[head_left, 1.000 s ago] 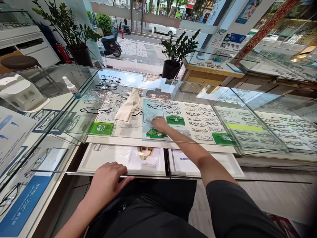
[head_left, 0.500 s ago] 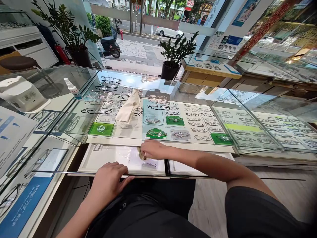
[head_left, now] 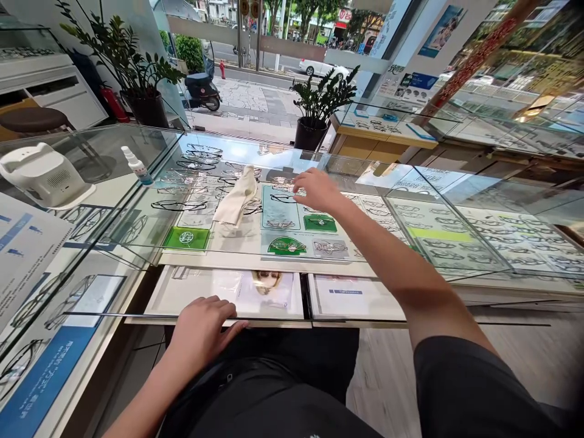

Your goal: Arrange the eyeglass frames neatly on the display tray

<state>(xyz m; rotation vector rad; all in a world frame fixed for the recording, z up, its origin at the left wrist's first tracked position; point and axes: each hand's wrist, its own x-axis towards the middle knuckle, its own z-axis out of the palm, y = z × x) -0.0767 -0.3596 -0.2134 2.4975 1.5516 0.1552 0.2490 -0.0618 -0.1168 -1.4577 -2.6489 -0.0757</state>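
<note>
I stand at a glass display case [head_left: 456,201] with rows of spectacle frames [head_left: 365,213] under its top. My right hand [head_left: 316,190] hovers over the glass top, fingers loosely spread with nothing in them, just right of a cream cloth [head_left: 235,198] lying on the glass. My left hand [head_left: 201,328] rests with its fingers flat on the front edge of a pulled-out white drawer [head_left: 182,295] below the case. A printed sheet with a picture [head_left: 267,286] lies in that drawer.
A small spray bottle [head_left: 135,164] and a white device [head_left: 43,176] stand on the glass at the left. Green signs [head_left: 186,238] sit among the frames. Two potted plants [head_left: 312,131] stand beyond the case, and another counter [head_left: 387,128] at the back right.
My right hand was inside the case on the frames, drew back to the drawer's front, and now reaches over the top of the glass. My left hand has stayed put.
</note>
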